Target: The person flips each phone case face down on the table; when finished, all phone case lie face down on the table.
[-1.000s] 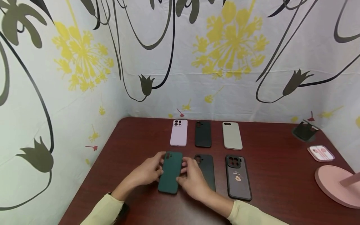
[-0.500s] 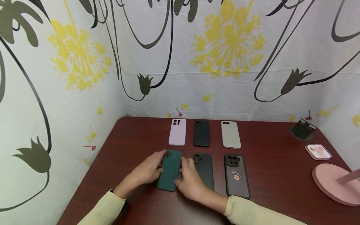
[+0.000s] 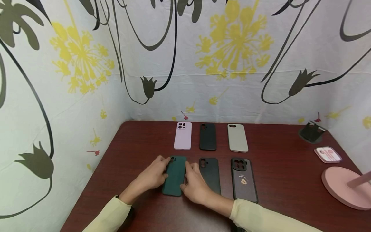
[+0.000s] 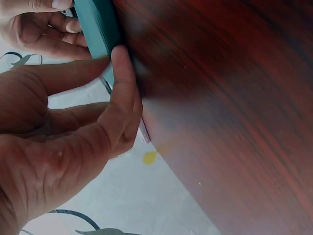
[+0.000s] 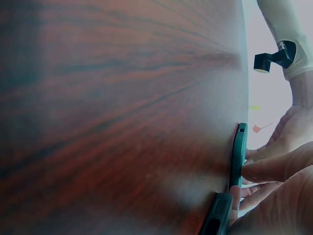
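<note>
The green case [image 3: 175,175] lies flat on the table [image 3: 139,141], camera cut-out at its far end, and serves as the reference for all positions below. The left hand [image 3: 153,175] is at the case's left long edge, fingers curled against that edge with the thumb near the far corner; the left wrist view shows the fingertips [image 4: 120,61] pressed on the case's side. The right hand [image 3: 195,183] is at the right long edge, thumb and fingers curled onto it; the right wrist view shows a fingertip [image 5: 254,171] touching the thin side of the case where it meets the table. Both hands therefore hold the case between them, and it rests on the table. Just right of the case lies a black case [image 3: 210,174], partly covered by the right hand; further right is a printed case [image 3: 244,179]. Beyond the green case stand a lilac case [image 3: 183,135], a second black case [image 3: 207,136] and a grey case [image 3: 237,138]. Well to the right are a pink base [image 3: 343,187] and a small earphone box [image 3: 328,154]
</note>
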`<state>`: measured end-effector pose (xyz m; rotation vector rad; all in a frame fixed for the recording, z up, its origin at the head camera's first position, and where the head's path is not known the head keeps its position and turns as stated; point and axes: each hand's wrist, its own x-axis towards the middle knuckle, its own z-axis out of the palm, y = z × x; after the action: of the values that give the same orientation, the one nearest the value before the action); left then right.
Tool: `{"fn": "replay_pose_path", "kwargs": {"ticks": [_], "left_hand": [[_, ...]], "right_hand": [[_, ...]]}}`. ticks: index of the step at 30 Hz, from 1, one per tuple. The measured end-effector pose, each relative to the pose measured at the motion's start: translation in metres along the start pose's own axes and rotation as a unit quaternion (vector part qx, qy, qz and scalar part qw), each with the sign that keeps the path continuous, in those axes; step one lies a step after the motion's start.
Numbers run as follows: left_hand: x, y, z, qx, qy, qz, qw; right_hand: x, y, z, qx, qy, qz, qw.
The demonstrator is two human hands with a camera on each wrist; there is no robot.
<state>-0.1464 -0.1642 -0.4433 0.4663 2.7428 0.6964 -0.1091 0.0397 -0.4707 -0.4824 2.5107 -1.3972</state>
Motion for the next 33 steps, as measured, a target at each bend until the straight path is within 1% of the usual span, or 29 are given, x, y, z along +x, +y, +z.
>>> {"fn": "replay_pose_path", "kwargs": {"ticks": [4,10,16,21,23,28,33], "left_hand": [[0.004,-0.001,-0.002,-0.001,-0.008,-0.007,0.9999],[0.011,-0.004,0.0,-0.003,-0.003,-0.007,1.0],[0.01,-0.006,-0.002,-0.014,0.001,-0.021,0.9997],[0.01,-0.006,-0.004,-0.012,0.001,-0.022,0.9997],[0.01,-0.006,-0.005,-0.018,0.005,-0.024,0.9995],[0.01,-0.008,-0.01,-0.04,0.015,-0.028,0.9987],[0.005,-0.011,-0.015,-0.04,0.005,-0.045,0.9982]], "right_hand": [[0.003,0.0,-0.001,-0.008,0.001,0.0,1.0],[0.009,-0.001,-0.004,-0.011,0.0,0.017,1.0],[0.014,-0.002,-0.006,-0.02,-0.008,0.04,0.999],[0.014,-0.004,-0.008,-0.019,-0.017,0.052,0.998],[0.015,-0.005,-0.008,-0.021,-0.016,0.054,0.998],[0.016,-0.005,-0.012,-0.023,0.005,0.061,0.998],[0.01,-0.006,-0.023,0.003,0.036,0.061,0.998]]}}
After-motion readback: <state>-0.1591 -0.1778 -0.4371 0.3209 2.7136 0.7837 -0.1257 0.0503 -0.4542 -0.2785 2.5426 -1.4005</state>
